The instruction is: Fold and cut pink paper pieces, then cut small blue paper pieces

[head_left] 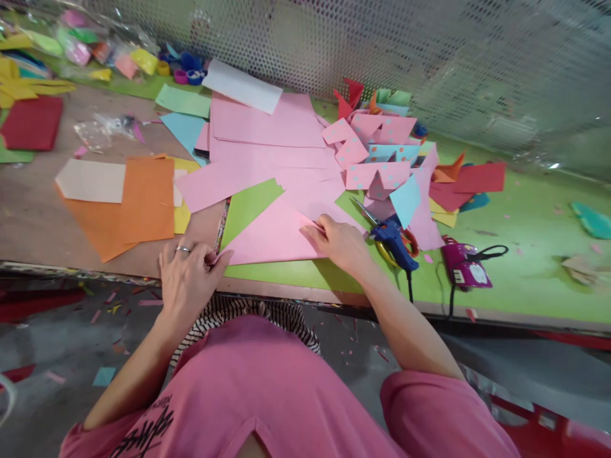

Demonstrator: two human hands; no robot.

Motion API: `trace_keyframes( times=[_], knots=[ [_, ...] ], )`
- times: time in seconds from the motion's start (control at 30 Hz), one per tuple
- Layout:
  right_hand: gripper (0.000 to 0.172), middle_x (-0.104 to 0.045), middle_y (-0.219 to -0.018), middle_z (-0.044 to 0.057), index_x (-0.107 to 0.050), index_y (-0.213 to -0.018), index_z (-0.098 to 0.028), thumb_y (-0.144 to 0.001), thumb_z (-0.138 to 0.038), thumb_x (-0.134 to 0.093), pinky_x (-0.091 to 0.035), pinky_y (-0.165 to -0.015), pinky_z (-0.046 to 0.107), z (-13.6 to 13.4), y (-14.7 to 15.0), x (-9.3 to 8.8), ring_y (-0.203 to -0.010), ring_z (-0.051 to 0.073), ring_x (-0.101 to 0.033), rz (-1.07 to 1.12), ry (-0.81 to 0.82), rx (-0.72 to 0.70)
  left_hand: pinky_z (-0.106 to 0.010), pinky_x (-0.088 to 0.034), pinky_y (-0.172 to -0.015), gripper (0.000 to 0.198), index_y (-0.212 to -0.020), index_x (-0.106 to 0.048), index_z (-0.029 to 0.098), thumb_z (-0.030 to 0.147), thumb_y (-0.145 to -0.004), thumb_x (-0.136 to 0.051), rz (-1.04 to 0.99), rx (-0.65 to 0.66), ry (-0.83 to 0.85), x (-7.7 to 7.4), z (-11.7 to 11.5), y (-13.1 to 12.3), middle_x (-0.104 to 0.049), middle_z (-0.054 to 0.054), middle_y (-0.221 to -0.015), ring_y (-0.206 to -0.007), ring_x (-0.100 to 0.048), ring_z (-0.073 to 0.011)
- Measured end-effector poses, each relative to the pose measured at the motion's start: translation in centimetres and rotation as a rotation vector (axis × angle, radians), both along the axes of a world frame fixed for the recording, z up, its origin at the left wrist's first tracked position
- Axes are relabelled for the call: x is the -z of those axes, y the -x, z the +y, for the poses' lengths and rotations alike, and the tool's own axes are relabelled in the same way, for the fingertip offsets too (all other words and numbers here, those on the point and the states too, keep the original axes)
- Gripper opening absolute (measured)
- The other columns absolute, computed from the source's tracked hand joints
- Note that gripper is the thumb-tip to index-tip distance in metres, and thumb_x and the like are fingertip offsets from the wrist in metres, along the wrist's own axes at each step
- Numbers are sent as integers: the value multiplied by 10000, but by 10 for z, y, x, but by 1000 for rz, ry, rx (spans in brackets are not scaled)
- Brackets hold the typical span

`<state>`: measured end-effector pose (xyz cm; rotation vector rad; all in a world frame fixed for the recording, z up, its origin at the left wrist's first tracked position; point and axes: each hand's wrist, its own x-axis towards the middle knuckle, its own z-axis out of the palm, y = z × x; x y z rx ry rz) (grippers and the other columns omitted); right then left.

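A pink paper sheet (pixel 274 235), folded into a triangle, lies near the front edge of the green work surface (pixel 501 267). My left hand (pixel 186 280), with a ring on one finger, pinches the paper's left corner between thumb and fingers. My right hand (pixel 338 242) presses its fingertips on the paper's right edge, fingers curled onto the fold. Both hands touch the same sheet.
A blue glue gun (pixel 394 240) and scissors (pixel 377 226) lie just right of my right hand, a purple device (pixel 463 267) with a black cord beyond. Pink sheets (pixel 267 127), dotted pink folded pieces (pixel 372 146), orange paper (pixel 138 200) and red paper (pixel 31 121) cover the table. Perforated metal wall (pixel 382 44) behind.
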<state>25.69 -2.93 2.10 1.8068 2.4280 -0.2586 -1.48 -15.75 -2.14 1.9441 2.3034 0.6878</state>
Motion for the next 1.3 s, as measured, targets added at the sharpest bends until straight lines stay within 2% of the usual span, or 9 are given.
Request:
trace_keyframes(
  times=[0.13, 0.27, 0.33, 0.4, 0.5, 0.67, 0.93, 1.17, 1.3],
  knots=[
    [381, -712, -749, 104, -644, -963, -218, -1020, -556, -478, -334, -595, 342, 1, 2, -4, -704, 265, -647, 13, 30, 5, -487, -438, -944, 400, -696, -555, 241, 523, -976, -599, -8, -4, 2, 3, 1, 4, -685, -80, -841, -965, -621, -322],
    [392, -706, -748, 107, -654, -980, -210, -1014, -552, -465, -330, -606, 347, 1, 2, -7, -714, 266, -642, 20, 47, 3, -483, -462, -936, 193, -914, -695, 221, 395, -979, -641, 23, 39, -170, 3, -5, 2, -736, -103, -961, -1001, -643, -321],
    [394, -715, -772, 120, -656, -982, -206, -1011, -550, -465, -325, -612, 351, 1, 2, -7, -722, 269, -641, 11, 58, 7, -468, -457, -952, 131, -1079, -724, 223, 263, -972, -660, 102, 116, -337, -4, -11, -7, -764, -97, -1056, -1014, -656, -300],
    [395, -728, -809, 134, -652, -971, -207, -1006, -555, -470, -313, -612, 351, 2, 2, -7, -731, 271, -638, -7, 70, 15, -452, -431, -1043, 281, -1238, -696, 212, 191, -959, -673, 155, 276, -446, -12, -17, -22, -778, -78, -1162, -1089, -667, -270],
    [394, -738, -844, 138, -636, -937, -215, -1001, -568, -473, -294, -608, 345, 4, 2, -6, -736, 267, -630, -12, 68, 11, -487, -346, -1194, 505, -1390, -610, 94, 422, -1007, -622, 179, 494, -380, -18, -17, -43, -708, -136, -1380, -1298, -602, -300],
    [387, -707, -797, 102, -590, -873, -227, -988, -582, -488, -282, -606, 325, 2, 0, -7, -712, 240, -600, 6, 45, 30, -500, -364, -1210, 814, -1483, -532, 27, 666, -979, -523, 238, 563, -178, -2, -10, -57, -610, -181, -1507, -1390, -545, -328],
    [418, -558, -630, 14, -505, -787, -248, -965, -626, -502, -271, -573, 294, -13, -21, -5, -588, 182, -487, 71, -5, 100, -469, -383, -1231, 879, -1546, -493, 85, 697, -923, -595, 309, 630, -85, 5, -11, -63, -552, -147, -1574, -1436, -515, -314],
    [388, -554, -623, 18, -491, -777, -243, -982, -572, -510, -252, -578, 285, -14, -19, -6, -581, 179, -474, 43, 8, 117, -686, -338, -1207, 878, -1581, -444, 136, 706, -927, -578, 280, 602, -54, 6, -11, -64, -496, -139, -1619, -1456, -466, -396],
    [358, -625, -676, 55, -546, -824, -230, -993, -544, -507, -243, -579, 288, -12, -17, -8, -611, 200, -527, -3, 32, 100, -727, -315, -1204, 881, -1600, -408, 145, 702, -936, -567, 268, 605, -34, 6, -12, -65, -479, -136, -1632, -1464, -450, -395]
  ],
)
